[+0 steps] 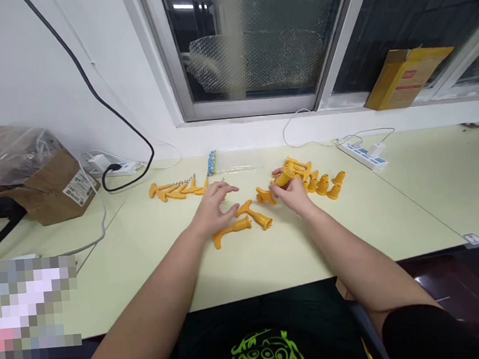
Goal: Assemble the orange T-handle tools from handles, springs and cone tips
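Note:
In my right hand is a yellow corkscrew sleeve, gripped between thumb and fingers. A yellow piece with a flared end lies just left of that hand. My left hand hovers over the table with fingers apart and nothing in them. Beside its thumb lie two corkscrews with sleeves on, a nearer corkscrew and a farther corkscrew. Several yellow T-handles with metal spirals lie in a row to the left. Yellow sleeves stand grouped right of my right hand, partly hidden by it.
A clear plastic bag with a blue-green edge lies behind my hands. Power strips stand at the right and left. A cardboard box is at the left, and a black cable hangs down the wall.

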Tool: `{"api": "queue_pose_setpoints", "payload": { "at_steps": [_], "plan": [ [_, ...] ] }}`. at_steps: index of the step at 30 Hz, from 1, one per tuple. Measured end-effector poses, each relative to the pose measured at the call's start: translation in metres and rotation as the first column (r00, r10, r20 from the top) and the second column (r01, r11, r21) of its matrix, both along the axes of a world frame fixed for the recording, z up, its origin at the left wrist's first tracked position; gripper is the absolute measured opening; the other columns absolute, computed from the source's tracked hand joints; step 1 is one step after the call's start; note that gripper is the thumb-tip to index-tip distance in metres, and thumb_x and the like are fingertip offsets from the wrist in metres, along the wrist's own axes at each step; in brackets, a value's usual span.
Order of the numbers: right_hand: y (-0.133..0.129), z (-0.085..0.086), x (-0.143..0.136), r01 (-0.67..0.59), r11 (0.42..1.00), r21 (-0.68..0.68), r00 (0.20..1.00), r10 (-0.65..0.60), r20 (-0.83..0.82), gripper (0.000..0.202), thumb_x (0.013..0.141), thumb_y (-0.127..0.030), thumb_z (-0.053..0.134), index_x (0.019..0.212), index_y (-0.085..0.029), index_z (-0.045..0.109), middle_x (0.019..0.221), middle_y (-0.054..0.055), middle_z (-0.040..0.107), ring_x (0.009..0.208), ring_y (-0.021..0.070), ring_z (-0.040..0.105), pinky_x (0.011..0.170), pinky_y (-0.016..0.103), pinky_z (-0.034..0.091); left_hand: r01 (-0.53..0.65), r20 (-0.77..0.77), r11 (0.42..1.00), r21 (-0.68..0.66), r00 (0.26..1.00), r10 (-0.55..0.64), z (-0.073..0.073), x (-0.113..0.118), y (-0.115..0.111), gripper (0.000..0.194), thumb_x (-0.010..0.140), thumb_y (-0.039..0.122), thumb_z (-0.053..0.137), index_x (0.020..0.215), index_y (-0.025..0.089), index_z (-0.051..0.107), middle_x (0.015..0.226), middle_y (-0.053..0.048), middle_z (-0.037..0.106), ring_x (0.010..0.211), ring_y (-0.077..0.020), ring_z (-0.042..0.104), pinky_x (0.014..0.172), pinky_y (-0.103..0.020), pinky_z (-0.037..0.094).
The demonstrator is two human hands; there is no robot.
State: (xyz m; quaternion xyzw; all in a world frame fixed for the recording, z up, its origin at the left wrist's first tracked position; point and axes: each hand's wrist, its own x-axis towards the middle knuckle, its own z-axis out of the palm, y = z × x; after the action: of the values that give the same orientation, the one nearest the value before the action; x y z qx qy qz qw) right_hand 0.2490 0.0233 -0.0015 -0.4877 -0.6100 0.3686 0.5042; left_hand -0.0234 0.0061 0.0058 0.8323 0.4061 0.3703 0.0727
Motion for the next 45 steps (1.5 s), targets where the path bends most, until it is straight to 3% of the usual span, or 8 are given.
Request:
{"api": "queue_pose_setpoints", "payload": {
  "at_steps": [5,13,18,24,29,35,40,45],
  "plan": [
    [-0.012,0.003,-0.023,-0.374,0.910,-0.180,0.789,0.210,-0.578,0.042,0.073,-0.044,0.086,0.090,-0.025,0.052,0.075,-0.004,0.065,0.069,0.0160,0.071,0.073,0.033,0.062,0.218,-0.001,0.973,-0.078,0.976,-0.218,-0.001,0.019,-0.009,0.048,0.086,0.029,0.073,0.133,0.029,0.062,0.135,-0.010,0.057,0.129,-0.0275,0.056,0.111,-0.045,0.047],
    [-0.009,0.001,-0.026,-0.524,0.771,-0.361,0.676,0.120,-0.727,0.041,0.083,-0.058,0.076,0.082,-0.020,0.062,0.067,0.004,0.067,0.073,0.0237,0.075,0.069,0.037,0.065,0.186,0.075,0.982,-0.036,0.980,-0.183,-0.007,0.016,-0.002,0.026,0.094,0.024,0.059,0.118,0.025,0.069,0.126,-0.010,0.067,0.122,-0.0253,0.063,0.108,-0.045,0.050],
    [-0.005,-0.003,-0.019,-0.391,0.866,-0.312,0.806,0.159,-0.569,0.040,0.075,-0.051,0.085,0.084,-0.023,0.058,0.060,-0.004,0.060,0.051,0.0127,0.059,0.050,0.025,0.051,0.101,0.263,0.978,-0.185,0.964,-0.049,-0.009,0.018,-0.004,0.022,0.096,0.036,0.060,0.111,0.021,0.067,0.113,-0.010,0.072,0.110,-0.0247,0.069,0.103,-0.043,0.054],
    [-0.009,-0.007,-0.018,-0.287,0.958,0.018,0.956,0.288,-0.054,0.032,0.084,-0.049,0.074,0.092,-0.025,0.054,0.079,-0.004,0.060,0.064,0.0137,0.054,0.062,0.029,0.047,0.218,0.597,0.895,-0.388,0.799,0.064,-0.010,0.018,0.000,0.055,0.091,0.046,0.067,0.137,0.024,0.046,0.088,-0.001,0.066,0.074,-0.0164,0.071,0.073,-0.033,0.060],
    [-0.010,-0.005,-0.017,-0.326,0.877,0.352,0.912,0.194,0.361,0.010,0.090,-0.031,0.063,0.093,-0.024,0.057,0.096,0.005,0.063,0.091,0.0224,0.060,0.083,0.039,0.050,0.259,0.603,0.762,-0.593,0.770,0.208,-0.005,0.012,0.006,0.047,0.087,0.046,0.068,0.126,0.020,0.061,0.076,0.000,0.064,0.059,-0.0126,0.063,0.061,-0.028,0.054],
    [-0.009,0.001,-0.010,-0.250,0.812,0.527,0.935,0.061,0.349,0.006,0.089,-0.020,0.058,0.088,-0.025,0.055,0.102,0.009,0.062,0.102,0.0252,0.061,0.089,0.042,0.050,0.401,0.679,0.592,-0.699,0.630,0.376,0.001,-0.003,0.011,0.042,0.084,0.034,0.060,0.119,0.013,0.070,0.080,-0.008,0.072,0.072,-0.0193,0.072,0.076,-0.037,0.061],
    [-0.005,0.003,-0.002,-0.151,0.861,0.485,0.937,-0.032,0.347,0.012,0.083,-0.024,0.061,0.084,-0.025,0.049,0.095,0.006,0.063,0.096,0.0251,0.061,0.088,0.042,0.048,0.347,0.703,0.669,-0.657,0.602,0.378,0.008,-0.014,0.012,0.032,0.080,0.033,0.068,0.107,0.017,0.066,0.088,-0.008,0.075,0.092,-0.0214,0.075,0.093,-0.042,0.059],
    [0.001,0.007,0.016,-0.017,0.929,0.370,0.857,-0.177,0.484,0.022,0.079,-0.027,0.061,0.074,-0.025,0.040,0.078,0.003,0.058,0.085,0.0244,0.055,0.079,0.038,0.044,-0.012,0.604,0.749,-0.662,0.583,0.543,-0.002,-0.036,0.031,0.031,0.070,0.033,0.078,0.091,0.019,0.061,0.088,-0.006,0.074,0.089,-0.0200,0.072,0.083,-0.035,0.058]
  ]
}}
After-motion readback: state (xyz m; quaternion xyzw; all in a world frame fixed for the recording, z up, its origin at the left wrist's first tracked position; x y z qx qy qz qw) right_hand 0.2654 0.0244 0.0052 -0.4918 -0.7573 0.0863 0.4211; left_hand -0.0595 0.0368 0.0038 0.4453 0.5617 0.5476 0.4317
